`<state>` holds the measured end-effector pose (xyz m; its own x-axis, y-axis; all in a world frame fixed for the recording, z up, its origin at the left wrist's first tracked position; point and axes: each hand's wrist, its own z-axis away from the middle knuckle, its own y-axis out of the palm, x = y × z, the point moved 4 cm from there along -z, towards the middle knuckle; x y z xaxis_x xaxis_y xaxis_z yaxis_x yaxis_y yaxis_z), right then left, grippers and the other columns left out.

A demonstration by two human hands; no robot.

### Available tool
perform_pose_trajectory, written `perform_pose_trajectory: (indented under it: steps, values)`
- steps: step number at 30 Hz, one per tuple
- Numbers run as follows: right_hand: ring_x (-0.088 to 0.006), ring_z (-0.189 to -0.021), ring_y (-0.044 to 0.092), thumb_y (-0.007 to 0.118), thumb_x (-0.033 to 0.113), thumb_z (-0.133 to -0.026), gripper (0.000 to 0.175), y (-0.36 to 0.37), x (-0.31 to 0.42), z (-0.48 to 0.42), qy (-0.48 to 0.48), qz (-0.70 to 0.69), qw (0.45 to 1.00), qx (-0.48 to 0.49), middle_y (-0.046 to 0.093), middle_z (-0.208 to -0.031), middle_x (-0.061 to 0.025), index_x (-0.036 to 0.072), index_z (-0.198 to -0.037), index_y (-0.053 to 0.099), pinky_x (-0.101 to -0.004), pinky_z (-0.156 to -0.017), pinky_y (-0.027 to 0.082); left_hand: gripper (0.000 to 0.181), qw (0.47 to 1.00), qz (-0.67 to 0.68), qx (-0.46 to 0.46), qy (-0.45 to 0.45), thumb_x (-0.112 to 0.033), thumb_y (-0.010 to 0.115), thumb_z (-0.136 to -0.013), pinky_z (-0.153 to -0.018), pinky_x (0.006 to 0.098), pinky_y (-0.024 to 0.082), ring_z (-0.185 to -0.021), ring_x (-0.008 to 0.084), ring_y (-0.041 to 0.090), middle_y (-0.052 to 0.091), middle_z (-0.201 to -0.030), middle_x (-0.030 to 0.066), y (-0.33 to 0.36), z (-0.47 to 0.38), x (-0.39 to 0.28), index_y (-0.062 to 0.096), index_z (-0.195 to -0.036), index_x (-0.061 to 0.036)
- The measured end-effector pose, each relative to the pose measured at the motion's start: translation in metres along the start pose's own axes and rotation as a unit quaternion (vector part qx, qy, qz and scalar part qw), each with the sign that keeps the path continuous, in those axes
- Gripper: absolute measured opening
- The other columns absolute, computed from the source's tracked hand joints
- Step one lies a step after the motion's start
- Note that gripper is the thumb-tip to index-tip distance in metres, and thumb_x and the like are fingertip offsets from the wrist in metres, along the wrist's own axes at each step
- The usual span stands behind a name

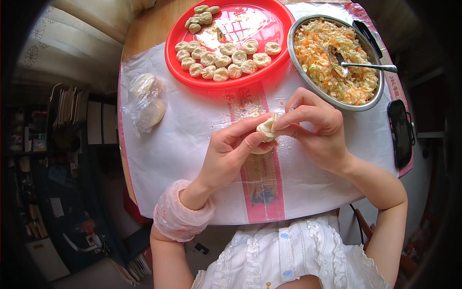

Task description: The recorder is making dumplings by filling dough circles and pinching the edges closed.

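Observation:
My left hand (pixel 231 148) holds a pale dough dumpling (pixel 267 127) between thumb and fingers at the middle of the table. The fingertips of my right hand (pixel 314 126) pinch the dumpling's edge from the right. Above the hands lies a red round plastic tray (pixel 231 85) with rows of pleated dumplings (pixel 239 57) and a small group of greener dough pieces (pixel 205 18). To its right stands a steel bowl (pixel 293 59) of chopped cabbage and carrot filling (pixel 325 39), with a metal spoon (pixel 371 66) resting in it.
A clear plastic bag with dough (pixel 151 113) lies on the left of the white plastic table covering (pixel 173 159). A black phone (pixel 400 133) lies by the right edge, and another dark object (pixel 367 38) sits behind the bowl. Flour and crumbs (pixel 249 108) are scattered below the tray.

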<state>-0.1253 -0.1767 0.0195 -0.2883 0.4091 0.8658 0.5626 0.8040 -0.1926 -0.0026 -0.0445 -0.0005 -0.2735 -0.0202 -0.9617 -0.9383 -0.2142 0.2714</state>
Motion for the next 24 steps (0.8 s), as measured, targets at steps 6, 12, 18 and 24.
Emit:
perform_pose_trajectory:
  steps: [6, 12, 18, 24]
  values:
    - [-0.0082, -0.072, 0.054, 0.078, -0.002, -0.074, 0.018, -0.0012, -0.0045, 0.0017, 0.055, -0.061, 0.996, -0.017, 0.058, -0.08, -0.0014, 0.003, -0.09, 0.07, -0.0222, -0.063, 0.045, 0.037, 1.0, 0.0, 0.021, 0.004, -0.013, 0.052, -0.1, -0.091, 0.0295, 0.055, -0.106, 0.019, 0.063, 0.059, -0.12, 0.01, -0.0007, -0.0003, 0.0006, 0.051, -0.135, 0.001]
    - [-0.0077, -0.07, 0.056, 0.079, 0.003, -0.076, 0.017, 0.0013, -0.0021, 0.003, 0.117, -0.107, 0.985, -0.064, 0.062, -0.082, -0.0028, 0.002, -0.09, 0.069, -0.0205, -0.063, 0.046, 0.039, 1.0, 0.012, 0.012, 0.012, -0.015, 0.052, -0.1, -0.09, 0.0293, 0.056, -0.106, 0.0179, 0.063, 0.059, -0.12, 0.0097, 0.0, -0.0008, 0.0026, 0.05, -0.136, -0.0004]
    - [-0.0083, -0.066, 0.056, 0.079, 0.001, -0.075, 0.018, -0.0008, -0.0011, 0.0027, 0.033, -0.017, 0.999, -0.025, 0.062, -0.078, -0.0035, 0.004, -0.092, 0.074, -0.0212, -0.058, 0.045, 0.035, 0.997, 0.071, -0.019, 0.014, -0.013, 0.053, -0.1, -0.091, 0.03, 0.055, -0.108, 0.0179, 0.061, 0.059, -0.121, 0.011, 0.0052, -0.0025, -0.0017, 0.047, -0.131, 0.0018]
    - [-0.009, -0.066, 0.056, 0.077, -0.003, -0.075, 0.018, 0.0006, 0.0012, 0.0015, 0.019, -0.017, 0.999, -0.028, 0.062, -0.078, -0.0037, 0.004, -0.091, 0.074, -0.0216, -0.058, 0.045, 0.031, 0.999, 0.033, 0.015, 0.024, -0.013, 0.053, -0.1, -0.092, 0.031, 0.055, -0.111, 0.0181, 0.061, 0.059, -0.124, 0.013, -0.0008, -0.0024, 0.005, 0.047, -0.127, -0.0003]
